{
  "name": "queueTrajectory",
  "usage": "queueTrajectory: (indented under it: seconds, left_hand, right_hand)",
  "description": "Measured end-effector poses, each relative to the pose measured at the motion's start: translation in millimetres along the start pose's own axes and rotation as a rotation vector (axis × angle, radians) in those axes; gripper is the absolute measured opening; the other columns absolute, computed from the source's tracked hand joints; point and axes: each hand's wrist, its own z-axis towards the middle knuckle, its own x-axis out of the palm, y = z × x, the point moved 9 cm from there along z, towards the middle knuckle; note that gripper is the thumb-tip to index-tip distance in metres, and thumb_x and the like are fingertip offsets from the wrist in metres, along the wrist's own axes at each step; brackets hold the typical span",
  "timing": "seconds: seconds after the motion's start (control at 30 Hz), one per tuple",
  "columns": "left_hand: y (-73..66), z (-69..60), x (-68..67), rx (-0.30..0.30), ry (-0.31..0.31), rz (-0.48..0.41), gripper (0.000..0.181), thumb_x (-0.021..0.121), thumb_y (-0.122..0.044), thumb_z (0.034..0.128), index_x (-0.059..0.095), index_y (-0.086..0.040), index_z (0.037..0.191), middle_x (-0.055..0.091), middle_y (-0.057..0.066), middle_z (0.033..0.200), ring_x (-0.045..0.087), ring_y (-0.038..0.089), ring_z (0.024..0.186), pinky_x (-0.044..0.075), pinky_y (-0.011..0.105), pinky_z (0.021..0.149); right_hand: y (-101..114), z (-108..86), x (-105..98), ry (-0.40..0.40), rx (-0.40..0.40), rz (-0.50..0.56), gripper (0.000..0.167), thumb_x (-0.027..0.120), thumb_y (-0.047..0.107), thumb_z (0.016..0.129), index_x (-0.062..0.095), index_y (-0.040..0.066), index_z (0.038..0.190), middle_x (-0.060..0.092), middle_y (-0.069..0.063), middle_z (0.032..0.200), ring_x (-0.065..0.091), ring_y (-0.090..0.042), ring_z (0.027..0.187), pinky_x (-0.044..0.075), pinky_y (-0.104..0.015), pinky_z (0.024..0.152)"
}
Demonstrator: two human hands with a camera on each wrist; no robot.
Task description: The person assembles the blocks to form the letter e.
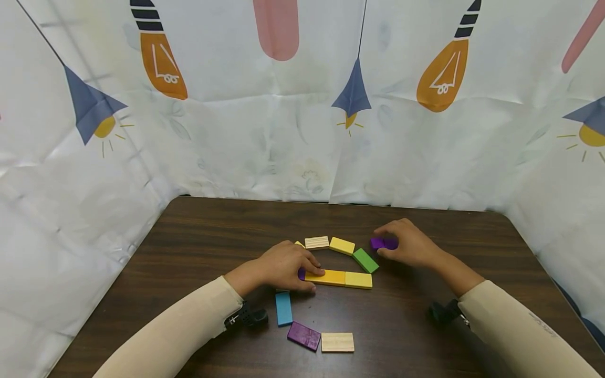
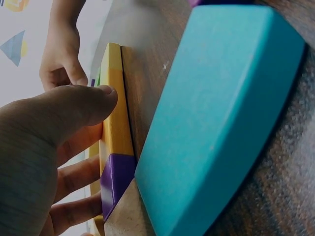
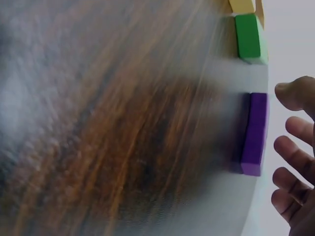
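Observation:
My left hand (image 1: 288, 265) lies over the left end of a straight row, with fingertips on or close to an orange block (image 1: 326, 276). A yellow block (image 1: 358, 280) continues that row to the right, and a purple block (image 2: 117, 179) adjoins the orange one at the left. Further right, my right hand (image 1: 410, 244) hovers at a purple piece (image 3: 256, 132) that looks like two blocks end to end. In the right wrist view its thumb and fingers are spread and apart from the purple piece. Between the two hands lies a green block (image 1: 366, 261).
Behind the row, a yellow block (image 1: 342, 245) and a striped wooden block (image 1: 316, 242) form a curve with the green one. Nearer me lie a blue block (image 1: 283, 308), a dark purple block (image 1: 304, 336) and a plain wooden block (image 1: 337, 342). A printed curtain (image 1: 283, 147) borders the table.

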Motion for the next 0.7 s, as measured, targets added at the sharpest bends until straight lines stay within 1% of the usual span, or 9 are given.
queueTrajectory:
  seconds: [0.2,0.43,0.7]
  left_hand:
    - [0.2,-0.1,0.9,-0.011,0.009,-0.002,0.042,0.073,-0.052,0.0909,0.073,-0.035,0.130,0.070,-0.012,0.125,0.062,0.008,0.115,0.048,0.041,0.094]
    - [0.3,1.1,1.0,-0.028,0.021,-0.001,0.043,0.072,-0.053,0.0911,0.072,-0.035,0.130,0.069,-0.013,0.126,0.062,0.008,0.117,0.048,0.040,0.093]
    - [1.3,1.3,1.7,-0.037,0.029,-0.001,0.043,0.072,-0.054,0.0909,0.072,-0.036,0.130,0.069,-0.013,0.126,0.062,0.009,0.117,0.047,0.039,0.092]
  right_hand:
    - [-7.8,2.8,7.3,0.027,0.026,-0.012,0.043,0.082,0.025,0.087,0.072,0.008,0.125,0.068,-0.012,0.126,0.053,-0.037,0.121,0.047,-0.055,0.097]
    - [-7.5,5.5,13.4,0.033,0.019,-0.031,0.041,0.081,0.023,0.088,0.072,0.007,0.125,0.069,-0.010,0.122,0.056,-0.035,0.115,0.049,-0.053,0.094]
    - [-7.3,7.8,13.4,0.022,0.018,-0.057,0.033,0.081,0.023,0.088,0.075,0.010,0.119,0.071,-0.007,0.117,0.057,-0.031,0.109,0.050,-0.049,0.089]
